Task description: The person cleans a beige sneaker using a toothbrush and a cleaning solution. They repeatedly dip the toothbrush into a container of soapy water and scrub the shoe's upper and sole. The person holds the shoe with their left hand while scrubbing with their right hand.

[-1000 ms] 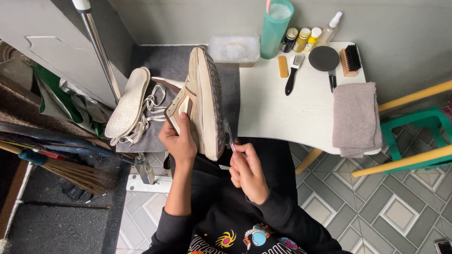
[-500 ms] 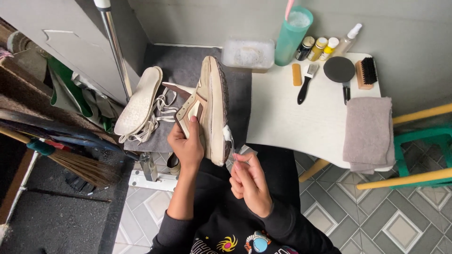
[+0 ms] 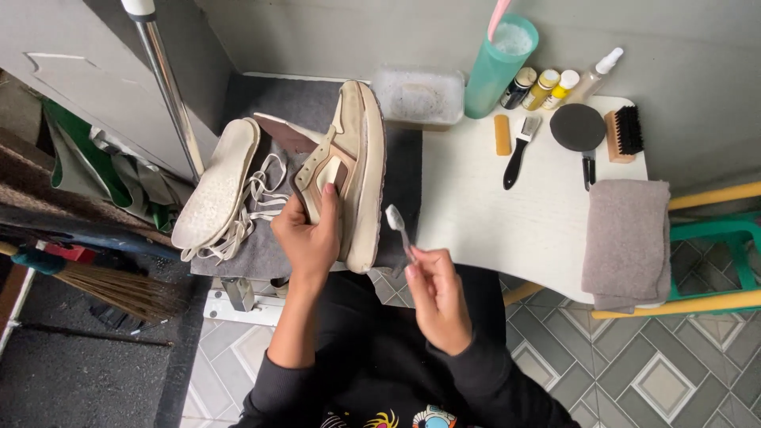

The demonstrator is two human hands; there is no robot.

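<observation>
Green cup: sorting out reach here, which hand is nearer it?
Right. The right hand sits below the cup; the left hand, holding the shoe, is farther left.

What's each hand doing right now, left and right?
Left hand: closed on the beige shoe, held on its side.
Right hand: closed on a small brush, bristles near the sole.

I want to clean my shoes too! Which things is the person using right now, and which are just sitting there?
In use:
- shoe, held on its side by the left hand
- toothbrush, in the right hand

Just sitting there:
- insole and laces
- green cup
- small bottles
- wooden brush
- grey towel
- broom
</observation>
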